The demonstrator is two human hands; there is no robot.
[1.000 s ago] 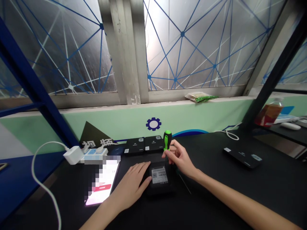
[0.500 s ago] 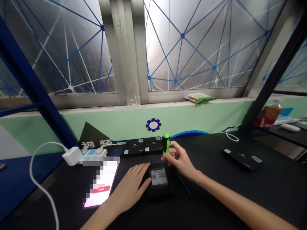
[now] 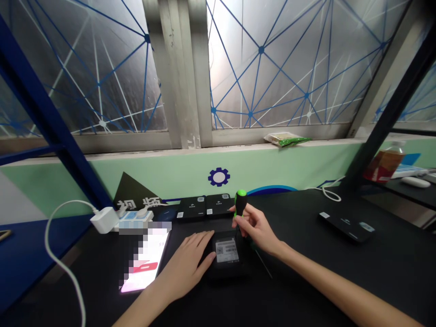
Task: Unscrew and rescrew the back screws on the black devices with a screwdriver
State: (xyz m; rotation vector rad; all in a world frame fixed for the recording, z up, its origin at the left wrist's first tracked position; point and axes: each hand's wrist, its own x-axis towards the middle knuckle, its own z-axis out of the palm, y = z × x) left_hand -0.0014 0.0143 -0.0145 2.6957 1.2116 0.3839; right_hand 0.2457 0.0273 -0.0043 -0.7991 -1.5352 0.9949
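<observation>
The right hand (image 3: 257, 227) pinches a green-and-black screwdriver (image 3: 241, 204), nearly upright, near the labelled black box's (image 3: 227, 251) far right corner, its tip indistinct. The left hand (image 3: 194, 254), fingers extended, ungripping, rests at the box's left edge. Rightward, beyond a thin metal shaft (image 3: 264, 264), handle end obscured, tabletop (image 3: 296, 222) spreads wide.

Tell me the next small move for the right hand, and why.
Probably a small twist of the screwdriver: the right hand grips it nearly upright by the far right corner of the black box, while the left hand rests along the box's left side.
</observation>
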